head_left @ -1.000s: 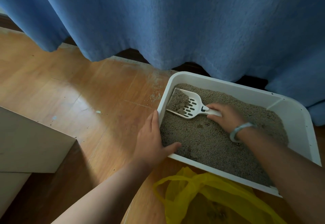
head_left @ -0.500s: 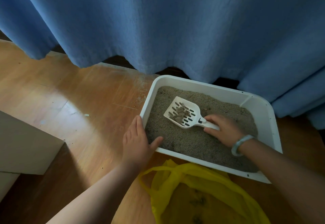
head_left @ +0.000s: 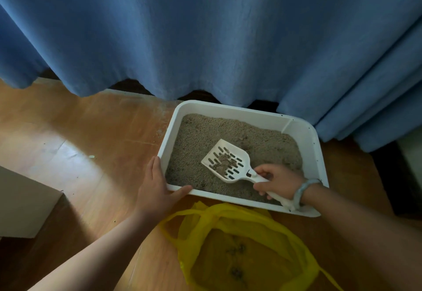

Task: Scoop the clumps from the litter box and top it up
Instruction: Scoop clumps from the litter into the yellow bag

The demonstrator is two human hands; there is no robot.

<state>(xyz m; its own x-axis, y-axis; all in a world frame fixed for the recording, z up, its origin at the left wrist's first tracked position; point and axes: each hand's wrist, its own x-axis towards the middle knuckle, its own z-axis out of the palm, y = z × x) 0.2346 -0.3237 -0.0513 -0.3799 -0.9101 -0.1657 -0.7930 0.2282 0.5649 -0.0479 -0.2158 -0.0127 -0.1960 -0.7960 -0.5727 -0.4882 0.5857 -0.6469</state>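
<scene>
The litter box (head_left: pixel 169 135), a white rectangular tray, stands on the wooden floor (head_left: pixel 80 130) with its far rim at the hem of a blue curtain (head_left: pixel 205 28). Grey granular litter (head_left: pixel 201 135) covers the tray bottom.

The left hand (head_left: pixel 157 190) rests on the near-left corner of the litter box. Its fingers lie straight along the outside of the left wall, and the thumb stretches along the near rim. The hand is wide and holds nothing.

The right hand (head_left: pixel 278 181) grips the handle of the scoop (head_left: pixel 222 148), a white slotted unit. The fingers curl over the handle, and the handle end protrudes behind the wrist, over the near rim. A pale bracelet (head_left: pixel 303 190) sits on that wrist. The scoop blade is raised above the litter, over the middle of the tray. Brown clumps (head_left: pixel 225 162) lie on the slotted blade.

A yellow plastic bag (head_left: pixel 294 247) lies on the floor just beside the near rim, its mouth open. Small dark pieces show inside it. A pale box-shaped object (head_left: pixel 22 204) stands on the floor at the left, well apart from the tray.
</scene>
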